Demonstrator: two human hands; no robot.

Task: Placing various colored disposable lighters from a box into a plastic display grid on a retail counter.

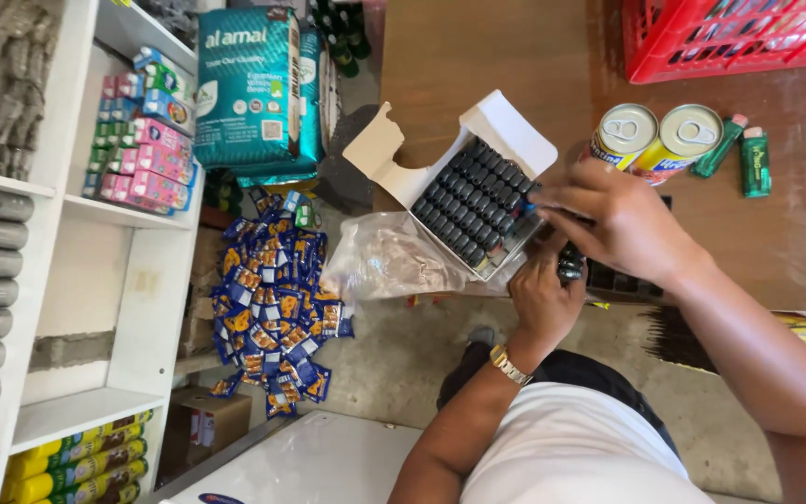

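Observation:
An open white cardboard box (506, 131) filled with rows of small black lighters (473, 201) sits at the edge of a brown wooden counter (478, 56). My right hand (622, 224) reaches over the box's right end, fingertips touching the black lighters there. My left hand (543, 299), with a gold wristwatch, is under the box's near corner and grips several black lighters (571, 266). A crumpled clear plastic bag (389, 257) hangs off the counter edge just left of the box.
Two drink cans (660, 140) and two green lighters (743, 159) lie on the counter. A red plastic crate (729, 33) is at the far right. White shelves (95, 280) hold boxes and bottles. Blue snack packets (272, 299) hang below rice sacks (254, 93).

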